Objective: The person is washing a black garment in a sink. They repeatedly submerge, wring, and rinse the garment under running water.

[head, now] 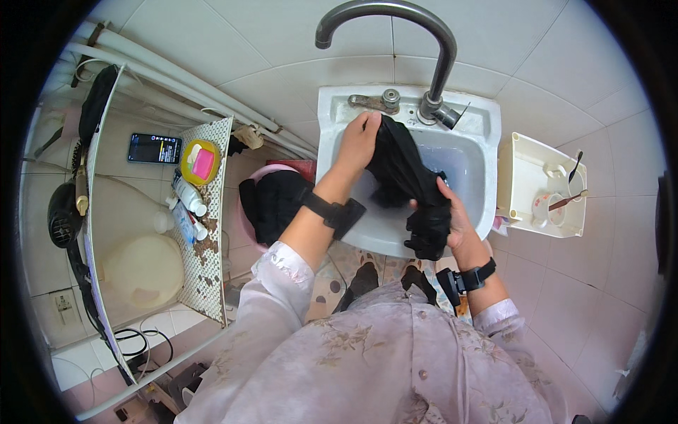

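Note:
A black wet-looking cloth garment (405, 159) is stretched between my two hands above a white ceramic sink (331, 100). My left hand (360, 140) pinches its upper end near the back of the basin. Lower down, at the front right of the basin, my right hand (454, 220) holds a bunched part of it. Some of the dark fabric hangs into the bowl, where bluish water (455, 159) shows. What exactly the garment is cannot be made out. Black straps with devices circle both my wrists.
A curved metal faucet (447, 58) arches over the sink's back. At left stand a pink basin (257, 175) with black clothing (275, 204) and a rusty shelf (209, 265) holding a phone (154, 148), a soap dish (185, 175) and tubes. A cream caddy (522, 185) with cups hangs right.

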